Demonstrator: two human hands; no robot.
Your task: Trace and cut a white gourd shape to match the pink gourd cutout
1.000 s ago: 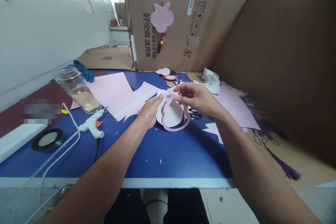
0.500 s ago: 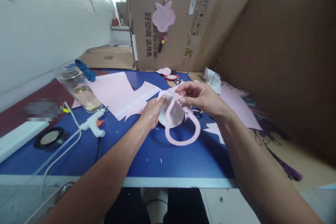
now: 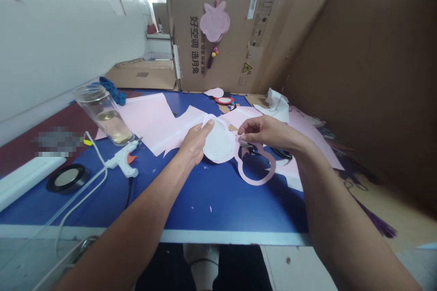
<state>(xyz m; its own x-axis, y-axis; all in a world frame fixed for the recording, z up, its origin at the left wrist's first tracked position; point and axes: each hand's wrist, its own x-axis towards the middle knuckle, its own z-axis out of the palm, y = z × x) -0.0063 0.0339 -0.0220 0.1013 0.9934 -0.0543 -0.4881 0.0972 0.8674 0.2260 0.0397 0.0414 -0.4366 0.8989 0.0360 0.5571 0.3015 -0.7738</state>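
Observation:
My left hand (image 3: 198,142) grips a white, rounded padded cutout (image 3: 219,142) by its left edge, thumb on top. To its right, my right hand (image 3: 254,128) pinches the upper end of a pink paper outline frame (image 3: 256,181), an open loop with a wavy edge that hangs below the fingers. The frame's upper left lies close to the cutout's right edge; whether they touch I cannot tell. Black-handled scissors (image 3: 282,153) lie on the blue table behind the right wrist, partly hidden.
A white glue gun (image 3: 123,160) with its cord, a black tape roll (image 3: 68,178) and a tilted glass jar (image 3: 111,120) are at left. Pink sheets (image 3: 146,116) spread across the blue table (image 3: 218,211). A cardboard wall (image 3: 273,54) holds a pink flower-like ornament (image 3: 215,22).
My right hand has moved right, carrying the pink frame off the front of the white cutout. The cutout's face now shows fully, and my left hand stays nearly in place.

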